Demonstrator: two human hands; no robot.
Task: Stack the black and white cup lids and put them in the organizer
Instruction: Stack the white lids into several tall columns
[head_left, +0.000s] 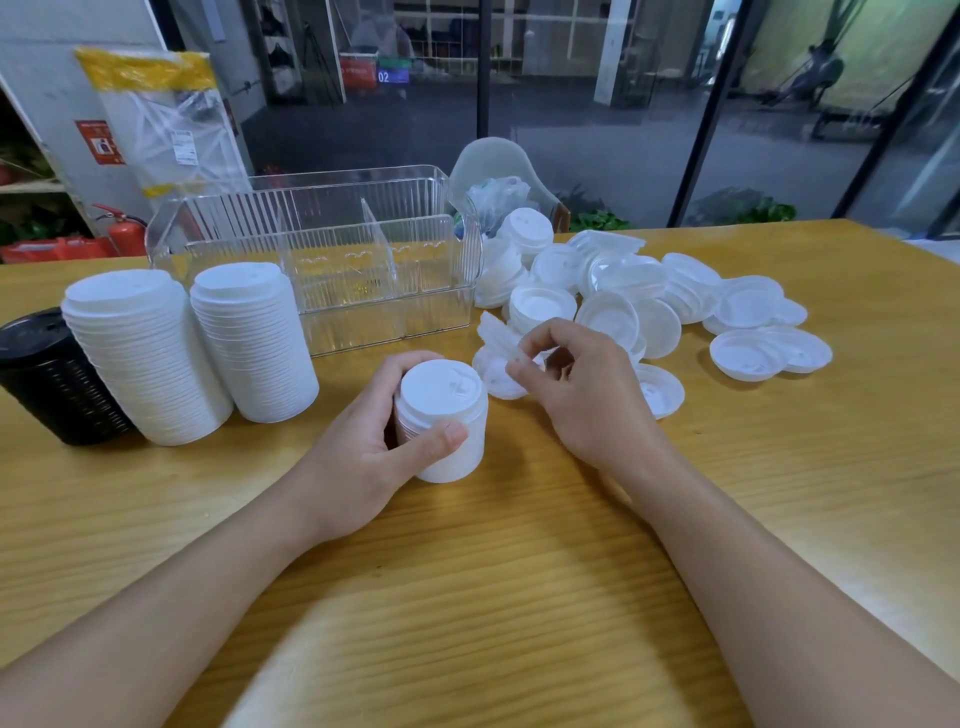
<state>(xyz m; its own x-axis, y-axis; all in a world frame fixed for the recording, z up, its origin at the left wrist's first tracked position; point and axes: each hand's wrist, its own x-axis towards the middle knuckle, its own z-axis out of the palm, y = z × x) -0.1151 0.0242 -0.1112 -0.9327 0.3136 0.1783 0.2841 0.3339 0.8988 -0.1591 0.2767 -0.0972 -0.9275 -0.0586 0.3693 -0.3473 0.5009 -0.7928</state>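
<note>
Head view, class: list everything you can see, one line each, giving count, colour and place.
black lid stack: one, black, far left of table.
tall white lid stacks: two, white, beside the black one.
organizer: one, clear, behind the stacks, no lids inside.
loose lids: many, white, scattered on the right.
short lid stack: one, white, centre.
single lid: one, white, above the loose lids.
table: one, wooden.
left hand: grips the short lid stack.
right hand: fingers pinch the single lid.

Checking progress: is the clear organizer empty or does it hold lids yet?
Empty. Through the organizer walls only the divider and table show; the finished lid stacks stand outside it.
</note>
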